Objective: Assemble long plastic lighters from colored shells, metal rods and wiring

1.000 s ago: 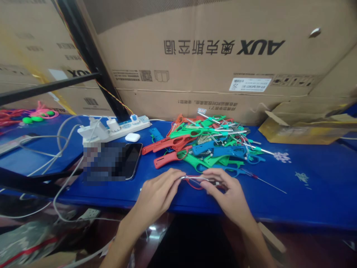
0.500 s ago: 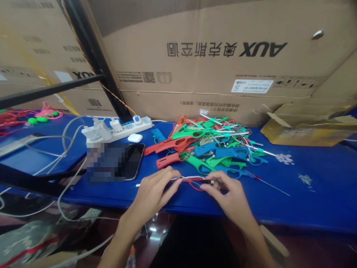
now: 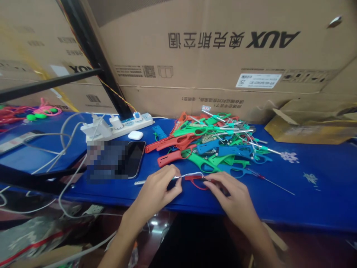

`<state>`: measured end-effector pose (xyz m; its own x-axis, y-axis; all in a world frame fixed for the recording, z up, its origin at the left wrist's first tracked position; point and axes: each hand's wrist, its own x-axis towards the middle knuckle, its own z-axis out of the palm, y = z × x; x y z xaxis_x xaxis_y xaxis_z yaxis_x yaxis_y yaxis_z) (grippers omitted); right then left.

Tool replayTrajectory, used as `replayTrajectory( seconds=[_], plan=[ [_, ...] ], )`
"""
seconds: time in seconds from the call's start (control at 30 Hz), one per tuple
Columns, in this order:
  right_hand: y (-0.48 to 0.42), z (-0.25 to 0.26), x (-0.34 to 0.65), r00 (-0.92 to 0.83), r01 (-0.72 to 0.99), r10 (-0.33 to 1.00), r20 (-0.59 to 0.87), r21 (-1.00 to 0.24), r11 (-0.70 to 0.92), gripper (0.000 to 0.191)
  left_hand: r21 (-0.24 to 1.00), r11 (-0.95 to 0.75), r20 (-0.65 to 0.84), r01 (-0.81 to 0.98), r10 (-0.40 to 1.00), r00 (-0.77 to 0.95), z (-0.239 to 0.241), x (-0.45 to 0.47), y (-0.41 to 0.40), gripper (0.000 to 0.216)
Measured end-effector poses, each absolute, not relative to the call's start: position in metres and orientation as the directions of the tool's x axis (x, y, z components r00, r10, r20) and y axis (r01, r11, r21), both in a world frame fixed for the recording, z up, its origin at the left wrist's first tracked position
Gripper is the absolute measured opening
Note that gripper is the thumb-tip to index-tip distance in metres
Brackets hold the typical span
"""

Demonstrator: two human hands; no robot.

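My left hand [image 3: 158,190] pinches the left end of a thin metal rod with a white wire. My right hand [image 3: 232,195] grips the other end, where a small red plastic handle [image 3: 197,180] sits between the two hands. Both hands rest at the front edge of a blue table [image 3: 306,201]. Just behind them lies a heap of red, green and blue plastic handles [image 3: 208,145] mixed with metal rods.
A phone [image 3: 131,159] lies left of the hands, with a white earbud case [image 3: 135,135] and a power strip [image 3: 117,124] with chargers and cables behind it. Large cardboard boxes [image 3: 223,59] wall the back. An open flat box [image 3: 309,124] sits at the right. A black metal frame [image 3: 83,41] slants at the left.
The hands have stayed on the rod and red handle, working it slightly; the left hand has shifted a little along the rod. The camera has tilted a bit.
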<state>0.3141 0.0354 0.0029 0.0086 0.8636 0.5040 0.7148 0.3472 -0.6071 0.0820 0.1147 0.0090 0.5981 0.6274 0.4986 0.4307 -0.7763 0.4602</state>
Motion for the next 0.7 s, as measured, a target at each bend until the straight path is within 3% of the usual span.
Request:
replayTrajectory(
  seconds=[0.13,0.43,0.57,0.7],
  plan=[
    [0.03,0.004,0.32,-0.025,0.756,0.84,0.542,-0.54,0.37,0.007,0.475,-0.78,0.475,0.408,0.617,0.627,0.008,0.091,0.119,0.01],
    [0.025,-0.004,0.327,-0.036,0.734,0.864,0.503,-0.573,0.364,0.011,0.4,-0.824,0.526,0.401,0.565,0.636,0.003,0.102,0.119,0.013],
    [0.026,-0.006,0.327,-0.078,0.763,0.879,0.47,-0.539,0.356,0.011,0.481,-0.796,0.492,0.369,0.593,0.638,0.003,0.102,0.12,0.014],
    [0.027,-0.006,0.327,-0.069,0.74,0.902,0.426,-0.585,0.333,0.01,0.536,-0.763,0.442,0.362,0.618,0.65,0.003,0.101,0.12,0.012]
  ],
)
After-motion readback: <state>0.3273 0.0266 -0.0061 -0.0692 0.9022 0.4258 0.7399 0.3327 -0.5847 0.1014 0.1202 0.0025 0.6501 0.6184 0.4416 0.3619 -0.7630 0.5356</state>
